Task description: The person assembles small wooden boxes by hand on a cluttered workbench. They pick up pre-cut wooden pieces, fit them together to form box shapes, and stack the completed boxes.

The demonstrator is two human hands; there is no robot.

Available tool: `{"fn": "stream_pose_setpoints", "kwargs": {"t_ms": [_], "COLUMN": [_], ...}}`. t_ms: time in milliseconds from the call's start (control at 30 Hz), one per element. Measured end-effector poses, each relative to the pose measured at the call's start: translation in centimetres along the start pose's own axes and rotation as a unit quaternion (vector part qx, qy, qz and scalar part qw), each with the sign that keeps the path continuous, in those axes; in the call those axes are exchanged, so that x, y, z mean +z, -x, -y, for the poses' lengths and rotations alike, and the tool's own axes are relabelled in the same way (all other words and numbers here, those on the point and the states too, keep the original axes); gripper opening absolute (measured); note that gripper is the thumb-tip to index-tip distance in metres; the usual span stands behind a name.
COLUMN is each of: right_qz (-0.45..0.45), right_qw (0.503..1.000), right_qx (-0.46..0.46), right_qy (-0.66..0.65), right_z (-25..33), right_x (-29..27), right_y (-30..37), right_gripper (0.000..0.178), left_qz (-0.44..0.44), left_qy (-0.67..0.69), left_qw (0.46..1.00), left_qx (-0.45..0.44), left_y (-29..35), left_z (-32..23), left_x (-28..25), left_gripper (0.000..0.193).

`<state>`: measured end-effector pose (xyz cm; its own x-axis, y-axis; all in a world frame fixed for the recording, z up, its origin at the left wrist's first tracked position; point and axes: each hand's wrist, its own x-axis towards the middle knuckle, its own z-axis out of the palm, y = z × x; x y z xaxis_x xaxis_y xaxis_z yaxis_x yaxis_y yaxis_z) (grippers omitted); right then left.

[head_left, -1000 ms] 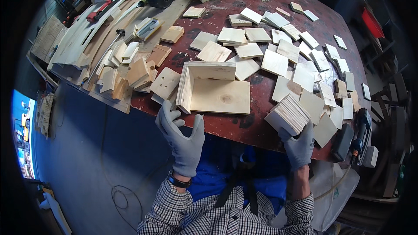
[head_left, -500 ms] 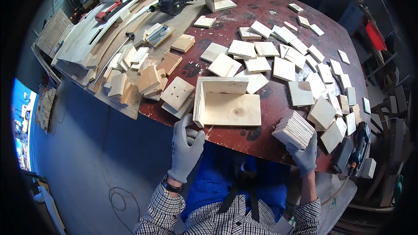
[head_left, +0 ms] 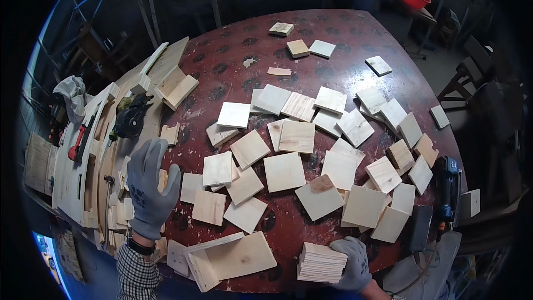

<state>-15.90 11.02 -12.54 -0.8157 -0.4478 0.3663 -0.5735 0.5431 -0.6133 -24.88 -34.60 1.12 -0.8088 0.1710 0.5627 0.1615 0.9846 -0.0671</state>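
My left hand (head_left: 151, 189), in a grey work glove, is raised over the table's left side with its fingers stretched out and nothing in it. At the front edge my right hand (head_left: 353, 264), gloved too, is closed round the right end of a stack of thin wooden squares (head_left: 321, 264); its fingertips are partly hidden. Left of the stack lies an assembly of joined boards (head_left: 244, 255), with a flat base and two upright sides. Many loose wooden squares (head_left: 284, 172) are spread beyond my hands, some overlapping.
The red table (head_left: 222, 50) has worn dark spots. Along its left side are long boards (head_left: 75, 189), a black power tool (head_left: 131, 118), a red-handled tool (head_left: 79, 143) and a hammer (head_left: 108, 189). A corded power tool (head_left: 446, 189) and a dark block (head_left: 420, 228) are at the right edge.
My left hand has left the corner of the board assembly and reached forward over the table, its fingers opening. My right hand stays at the stack. The view has shifted, showing more of the far table.
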Motion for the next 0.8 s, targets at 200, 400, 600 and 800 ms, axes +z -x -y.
{"fn": "stream_pose_setpoints", "kwargs": {"t_ms": [200,400,600,800], "right_qz": [0.029,0.057,0.077,0.163], "right_qw": [0.992,0.983,0.97,0.944], "right_qx": [0.093,0.136,0.177,0.222], "right_qy": [-0.08,-0.109,-0.149,-0.184], "right_z": [-0.1,-1.2,-1.2,-0.6], "right_x": [-1.0,-1.0,0.0,-0.5], "right_y": [-1.3,-2.2,-1.1,0.6], "right_gripper": [0.063,0.049,0.031,0.033], "left_qz": [0.019,0.099,0.106,0.114], "left_qy": [0.08,0.396,0.459,0.166], "left_qw": [0.996,0.858,0.798,0.954], "left_qx": [-0.044,-0.31,-0.376,-0.223], "left_y": [-17.4,-30.2,-42.8,-48.7], "left_z": [5.3,4.4,2.3,3.3], "left_x": [21.1,38.4,47.6,56.9], "left_gripper": [0.076,0.104,0.128,0.103]}}
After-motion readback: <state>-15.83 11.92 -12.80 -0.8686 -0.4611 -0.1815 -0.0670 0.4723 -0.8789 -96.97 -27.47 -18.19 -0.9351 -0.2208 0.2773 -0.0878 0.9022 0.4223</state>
